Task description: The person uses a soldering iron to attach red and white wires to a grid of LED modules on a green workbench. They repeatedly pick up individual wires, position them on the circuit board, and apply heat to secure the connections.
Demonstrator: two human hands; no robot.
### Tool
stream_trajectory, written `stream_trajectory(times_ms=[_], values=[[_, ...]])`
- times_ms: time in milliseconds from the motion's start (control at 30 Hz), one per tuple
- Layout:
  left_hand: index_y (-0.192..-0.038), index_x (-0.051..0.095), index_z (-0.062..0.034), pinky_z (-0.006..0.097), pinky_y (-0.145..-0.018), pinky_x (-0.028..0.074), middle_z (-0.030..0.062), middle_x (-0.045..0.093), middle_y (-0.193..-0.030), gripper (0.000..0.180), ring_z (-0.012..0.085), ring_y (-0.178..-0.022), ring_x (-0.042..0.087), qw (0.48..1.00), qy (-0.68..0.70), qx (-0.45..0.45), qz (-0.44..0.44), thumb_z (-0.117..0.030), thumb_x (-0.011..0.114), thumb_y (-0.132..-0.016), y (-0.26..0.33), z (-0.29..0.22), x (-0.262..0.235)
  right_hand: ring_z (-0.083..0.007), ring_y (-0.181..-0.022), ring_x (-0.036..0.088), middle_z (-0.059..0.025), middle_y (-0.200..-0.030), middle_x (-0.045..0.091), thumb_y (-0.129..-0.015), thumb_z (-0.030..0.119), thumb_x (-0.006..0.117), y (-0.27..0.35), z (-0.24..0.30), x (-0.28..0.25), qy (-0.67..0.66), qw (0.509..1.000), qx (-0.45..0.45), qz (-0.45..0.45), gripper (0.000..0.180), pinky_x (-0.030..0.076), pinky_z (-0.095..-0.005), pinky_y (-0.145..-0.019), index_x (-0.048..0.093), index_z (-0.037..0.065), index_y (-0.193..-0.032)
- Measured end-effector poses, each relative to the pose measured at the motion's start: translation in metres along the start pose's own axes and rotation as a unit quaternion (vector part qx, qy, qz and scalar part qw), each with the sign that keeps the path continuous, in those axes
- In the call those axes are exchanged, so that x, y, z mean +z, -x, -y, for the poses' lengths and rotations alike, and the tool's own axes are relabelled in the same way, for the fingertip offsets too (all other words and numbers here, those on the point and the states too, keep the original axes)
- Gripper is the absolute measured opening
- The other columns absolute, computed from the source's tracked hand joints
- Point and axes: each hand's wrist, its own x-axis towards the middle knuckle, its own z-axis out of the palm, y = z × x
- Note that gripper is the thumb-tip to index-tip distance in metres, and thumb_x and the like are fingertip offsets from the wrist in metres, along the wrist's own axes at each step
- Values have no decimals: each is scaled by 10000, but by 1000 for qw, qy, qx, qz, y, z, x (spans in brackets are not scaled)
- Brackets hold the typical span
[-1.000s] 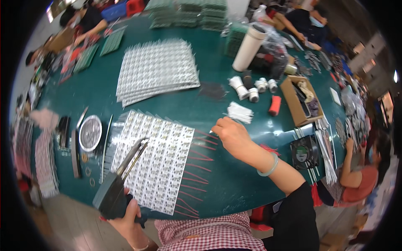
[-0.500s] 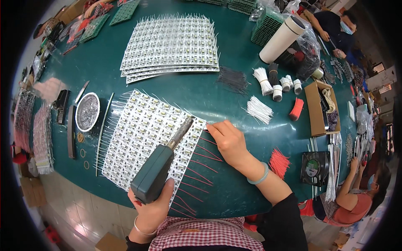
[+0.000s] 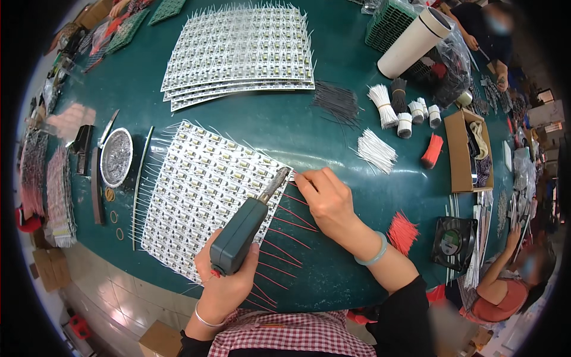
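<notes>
Dark-green soldering gun [image 3: 239,235] fills the curled left hand [image 3: 231,290]; right hand [image 3: 327,196] pinches, contents unclear, at a corner of the white rectangular circuit panel [image 3: 199,190].

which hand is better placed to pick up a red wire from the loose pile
Probably the right hand: it is nearer the loose red wires, while the left hand holds the soldering iron.
</notes>
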Motion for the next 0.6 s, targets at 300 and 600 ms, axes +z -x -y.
stream_trajectory(times_ms=[300,600], values=[[-897,653,17,234,-540,416,19,608,-699,133,59,-603,514,1000,-5,-18,3,-21,726,-791,-3,-2,3,-206,-752,584,-83,-884,610,-686,15,659,0,-1,2,-4,1000,2,-2,255,504,-285,-569,668,-19,-938],[-868,645,14,250,-518,404,34,590,-669,121,74,-570,504,1000,-5,-4,6,-27,730,-792,-2,11,3,-207,-763,586,-84,-888,612,-682,17,655,-1,1,1,2,1000,4,3,265,507,-286,-569,665,-19,-944]])
